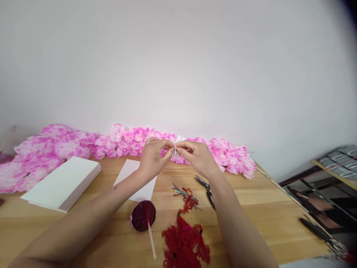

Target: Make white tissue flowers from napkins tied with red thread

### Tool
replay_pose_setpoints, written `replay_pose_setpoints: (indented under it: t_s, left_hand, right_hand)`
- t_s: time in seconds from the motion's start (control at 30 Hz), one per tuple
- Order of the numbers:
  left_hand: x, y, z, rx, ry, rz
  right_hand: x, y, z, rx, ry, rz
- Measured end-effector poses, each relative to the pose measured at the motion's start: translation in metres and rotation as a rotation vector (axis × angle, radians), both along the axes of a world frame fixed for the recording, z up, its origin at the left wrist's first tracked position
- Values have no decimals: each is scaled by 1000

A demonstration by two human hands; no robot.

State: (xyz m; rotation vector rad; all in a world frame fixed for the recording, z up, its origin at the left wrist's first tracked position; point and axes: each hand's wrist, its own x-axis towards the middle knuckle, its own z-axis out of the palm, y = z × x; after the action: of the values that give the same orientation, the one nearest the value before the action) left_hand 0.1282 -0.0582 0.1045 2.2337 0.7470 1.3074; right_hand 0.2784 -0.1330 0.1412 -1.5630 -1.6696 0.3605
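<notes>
My left hand [156, 154] and my right hand [196, 154] meet above the middle of the table, fingertips nearly touching. Between them is a gathered piece of thin white paper [178, 139], pinched at its narrow middle by the thumb and forefinger of both hands. Its crumpled ends stick out above and below the fingers. Behind the hands lies a long heap of pink and white paper flowers [131, 139]. Below them on the wood are a bundle of thin coloured ties [181, 190] with red yarn, and black-handled scissors [208, 190], partly hidden by my right forearm.
A thick stack of white paper [64, 182] lies at left, with a single white sheet [145, 190] beside it. Nearer me are a dark bowl of magenta liquid [139, 216] holding a stick [152, 242] and a red yarn pile [184, 242]. More scissors [320, 230] lie at right.
</notes>
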Motion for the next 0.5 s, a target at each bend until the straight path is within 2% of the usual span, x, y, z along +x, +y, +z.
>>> replay_pose_setpoints:
  t_s: [0.27, 0.5]
  left_hand:
    - [0, 0, 1, -117, -30, -9]
    - [1, 0, 1, -130, -37, -18]
  right_hand:
    - [1, 1, 0, 41, -3, -27]
    - [-2, -1, 4, 43, -36, -38]
